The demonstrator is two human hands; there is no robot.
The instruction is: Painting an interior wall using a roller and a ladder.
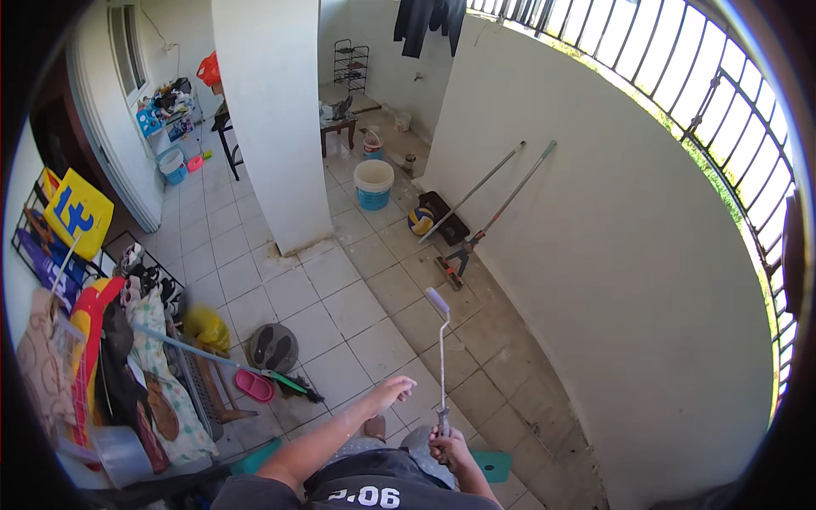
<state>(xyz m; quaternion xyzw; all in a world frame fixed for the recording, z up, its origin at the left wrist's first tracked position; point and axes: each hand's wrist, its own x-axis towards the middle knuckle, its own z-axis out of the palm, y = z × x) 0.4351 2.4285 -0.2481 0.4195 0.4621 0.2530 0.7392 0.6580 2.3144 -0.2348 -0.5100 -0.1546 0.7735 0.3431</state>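
My right hand (450, 450) is closed around the handle of a small paint roller (438, 300). Its thin bent metal rod points away from me, and the pale lilac roller sleeve is at the far end, over the floor tiles. To the left of the rod, my left hand (393, 395) hovers in front of my body with its fingers loosely apart and nothing in it. By my right forearm, a flat green board (491, 465) shows partly, the rest hidden behind my arm and body.
A curved white wall (612, 255) with black railings runs along the right. Against it lean long poles (510, 200), near a ball (421, 221) and a black tray (444, 219). A white pillar (270, 127) and a bucket (374, 183) stand ahead. Clutter, a broom and a pink dish (254, 386) lie left.
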